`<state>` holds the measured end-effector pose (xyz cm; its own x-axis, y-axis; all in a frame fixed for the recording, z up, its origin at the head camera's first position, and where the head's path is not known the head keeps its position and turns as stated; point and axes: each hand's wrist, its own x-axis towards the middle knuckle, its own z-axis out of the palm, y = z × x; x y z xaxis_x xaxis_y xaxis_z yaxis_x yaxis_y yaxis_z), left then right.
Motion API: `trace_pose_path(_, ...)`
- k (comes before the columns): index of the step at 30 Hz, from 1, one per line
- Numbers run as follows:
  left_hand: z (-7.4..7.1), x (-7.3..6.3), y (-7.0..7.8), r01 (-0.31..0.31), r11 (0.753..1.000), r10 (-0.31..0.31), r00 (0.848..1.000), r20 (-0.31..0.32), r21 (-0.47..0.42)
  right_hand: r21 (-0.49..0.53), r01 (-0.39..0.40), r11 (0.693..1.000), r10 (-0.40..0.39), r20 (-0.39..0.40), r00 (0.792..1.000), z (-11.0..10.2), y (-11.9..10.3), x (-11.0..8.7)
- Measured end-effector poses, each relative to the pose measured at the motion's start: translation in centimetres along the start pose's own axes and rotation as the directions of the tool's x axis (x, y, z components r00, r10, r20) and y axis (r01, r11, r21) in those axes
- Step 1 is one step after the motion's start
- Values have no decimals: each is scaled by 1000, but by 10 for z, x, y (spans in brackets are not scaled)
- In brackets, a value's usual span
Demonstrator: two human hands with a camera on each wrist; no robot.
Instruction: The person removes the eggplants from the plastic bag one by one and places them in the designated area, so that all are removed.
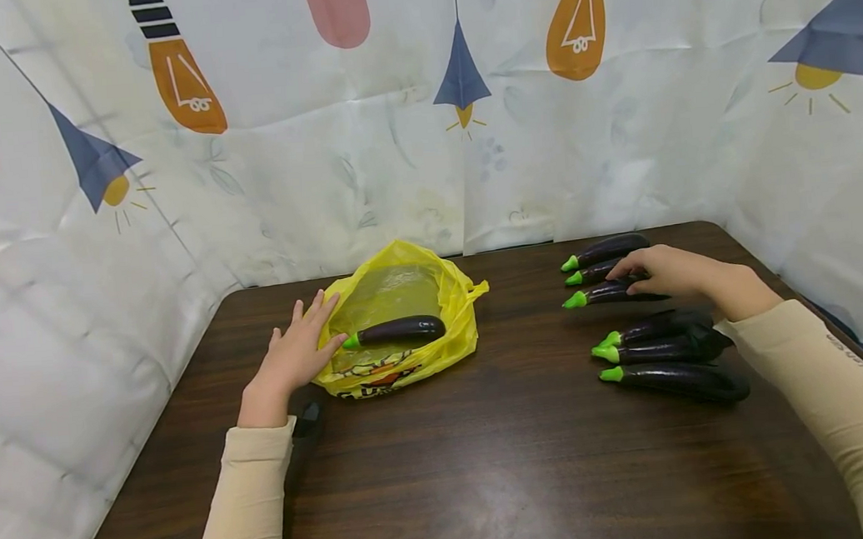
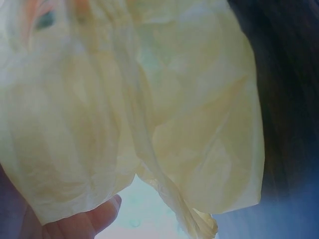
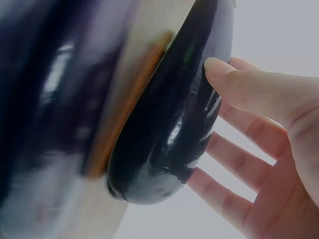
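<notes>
So my right hand (image 1: 661,274) was over by the far right corner of the worktop (image 1: 490,466), pinching an eggplant (image 1: 598,294), thumb on one side and fingers round the other. That was the nearest of three lying side by side near the far edge, green stem ends all pointing toward the left edge. I can't tell if it was off the wood or just resting there. The other two, the middle eggplant (image 1: 588,275) and the back eggplant (image 1: 605,250), sat right behind it.

Closer to me, toward the right edge, was a second bunch (image 1: 666,350) of three, bunched up close, stems also facing left.

My left hand (image 1: 294,350) was spread out against the left side of a yellow bag (image 1: 461,326), fingertips at its rim. The bag sat left of middle, up near the far edge, mouth gaping, with a single eggplant lying crosswise in it, stem toward my left hand. Behind the far edge hung a white curtain (image 1: 305,186) printed with bulbs and lamps.
</notes>
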<state>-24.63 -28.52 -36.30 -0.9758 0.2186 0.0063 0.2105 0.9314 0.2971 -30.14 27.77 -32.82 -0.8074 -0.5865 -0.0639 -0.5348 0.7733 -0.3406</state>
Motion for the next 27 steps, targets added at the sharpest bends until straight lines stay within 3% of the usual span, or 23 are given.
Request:
trace_pose_path(12, 0, 0, -2, -3, 1000, 3, 1000, -8, -5, -41, 86, 995, -86, 4, 996, -22, -39, 19)
trace_pose_path(27, -2, -1, 0, 10, 1000, -9, 1000, -13, 16, -72, 141, 987, -142, -4, 990, -18, -87, 62)
